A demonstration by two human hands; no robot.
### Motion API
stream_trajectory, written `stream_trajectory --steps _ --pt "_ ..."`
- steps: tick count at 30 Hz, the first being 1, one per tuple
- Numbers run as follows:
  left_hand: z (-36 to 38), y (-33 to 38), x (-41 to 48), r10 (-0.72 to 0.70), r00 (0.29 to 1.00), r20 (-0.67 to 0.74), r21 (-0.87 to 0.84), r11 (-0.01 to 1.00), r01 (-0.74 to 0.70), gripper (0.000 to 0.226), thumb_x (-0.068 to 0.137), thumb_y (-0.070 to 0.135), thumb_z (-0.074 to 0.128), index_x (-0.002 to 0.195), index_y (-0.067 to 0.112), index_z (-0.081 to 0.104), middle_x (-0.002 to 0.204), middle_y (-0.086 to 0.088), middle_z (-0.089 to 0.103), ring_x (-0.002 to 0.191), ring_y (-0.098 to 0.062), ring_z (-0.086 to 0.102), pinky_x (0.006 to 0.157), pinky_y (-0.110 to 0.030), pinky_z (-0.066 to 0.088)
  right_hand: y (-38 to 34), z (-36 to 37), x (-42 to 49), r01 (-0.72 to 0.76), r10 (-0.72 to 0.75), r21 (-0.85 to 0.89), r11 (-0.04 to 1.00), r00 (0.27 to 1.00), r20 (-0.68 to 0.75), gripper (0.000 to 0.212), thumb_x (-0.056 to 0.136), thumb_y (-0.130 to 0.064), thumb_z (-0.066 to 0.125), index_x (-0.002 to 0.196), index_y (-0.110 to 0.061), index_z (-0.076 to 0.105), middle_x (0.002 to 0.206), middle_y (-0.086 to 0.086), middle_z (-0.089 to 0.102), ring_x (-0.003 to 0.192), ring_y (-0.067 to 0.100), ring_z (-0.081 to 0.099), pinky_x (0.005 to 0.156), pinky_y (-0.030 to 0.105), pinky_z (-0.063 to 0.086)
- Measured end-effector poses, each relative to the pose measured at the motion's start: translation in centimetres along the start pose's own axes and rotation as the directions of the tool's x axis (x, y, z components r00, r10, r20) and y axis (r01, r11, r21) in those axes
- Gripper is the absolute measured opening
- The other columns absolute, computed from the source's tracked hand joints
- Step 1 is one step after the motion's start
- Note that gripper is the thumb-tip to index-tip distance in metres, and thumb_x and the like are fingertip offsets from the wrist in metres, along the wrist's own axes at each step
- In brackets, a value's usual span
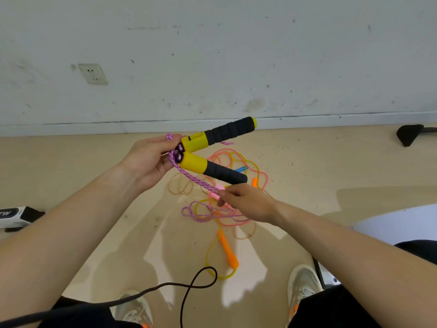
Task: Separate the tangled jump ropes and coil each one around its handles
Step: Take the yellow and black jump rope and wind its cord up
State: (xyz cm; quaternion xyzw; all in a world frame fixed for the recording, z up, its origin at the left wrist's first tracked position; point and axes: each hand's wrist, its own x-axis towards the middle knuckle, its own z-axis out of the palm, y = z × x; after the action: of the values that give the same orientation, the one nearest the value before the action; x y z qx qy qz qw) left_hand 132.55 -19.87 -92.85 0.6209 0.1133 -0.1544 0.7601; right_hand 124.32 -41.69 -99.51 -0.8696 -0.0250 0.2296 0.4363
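Observation:
My left hand [147,158] holds two yellow-and-black handles by their rope ends, one handle [218,134] pointing up right and the other handle [212,169] below it. A purple braided rope [194,179] runs taut from these handles down to my right hand [246,201], which pinches it. The rest of the purple rope lies looped on the floor [201,213]. Under it lies a tangle of pink rope [227,155] and yellow rope [209,254] with an orange handle [228,250], a second orange handle [254,182] and a blue handle [241,168].
A white scuffed wall with a socket [93,74] stands beyond the beige floor. A black cable [189,287] loops near my shoes [303,286]. A white-and-black box [16,216] sits at the left, a black object [410,134] at the far right.

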Motion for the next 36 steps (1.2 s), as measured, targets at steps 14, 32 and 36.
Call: stream_trajectory --steps 14,32,36 --pt "-1.6 1.2 -1.0 -0.105 0.902 0.420 0.166 0.985 0.038 0.021 0.075 0.015 0.071 0.094 0.007 0.079 0.091 -0.009 0.075 0.074 -0.014 0.073 0.057 -0.020 0.056 1.2 -3.1 -0.1 0.023 -0.094 0.386 0.922 0.982 0.165 0.016 0.096 -0.020 0.061 0.100 -0.012 0.074 0.072 0.004 0.051 0.061 0.012 0.040 0.057 0.021 0.036" --pt "0.8 -2.1 -1.5 0.098 0.900 0.426 0.769 0.485 -0.416 0.035 0.092 0.018 0.069 0.125 0.024 0.058 0.109 0.015 0.072 0.097 0.000 0.068 0.085 -0.022 0.055 -2.9 -3.9 -0.7 -0.213 -0.021 0.595 0.775 0.932 0.361 0.029 0.103 -0.022 0.043 0.097 -0.010 0.068 0.055 -0.006 0.013 0.051 0.014 0.006 0.048 0.024 0.028" --pt "0.8 -2.6 -1.8 0.102 0.901 0.421 0.791 0.445 -0.420 0.058 0.085 0.018 0.078 0.135 0.023 0.050 0.115 0.016 0.066 0.103 -0.006 0.064 0.093 -0.029 0.052 -2.7 -3.6 -0.9 -0.228 -0.011 0.639 0.734 0.938 0.347 0.026 0.103 -0.021 0.046 0.089 -0.016 0.067 0.055 -0.007 0.015 0.048 0.013 0.008 0.051 0.026 0.028"
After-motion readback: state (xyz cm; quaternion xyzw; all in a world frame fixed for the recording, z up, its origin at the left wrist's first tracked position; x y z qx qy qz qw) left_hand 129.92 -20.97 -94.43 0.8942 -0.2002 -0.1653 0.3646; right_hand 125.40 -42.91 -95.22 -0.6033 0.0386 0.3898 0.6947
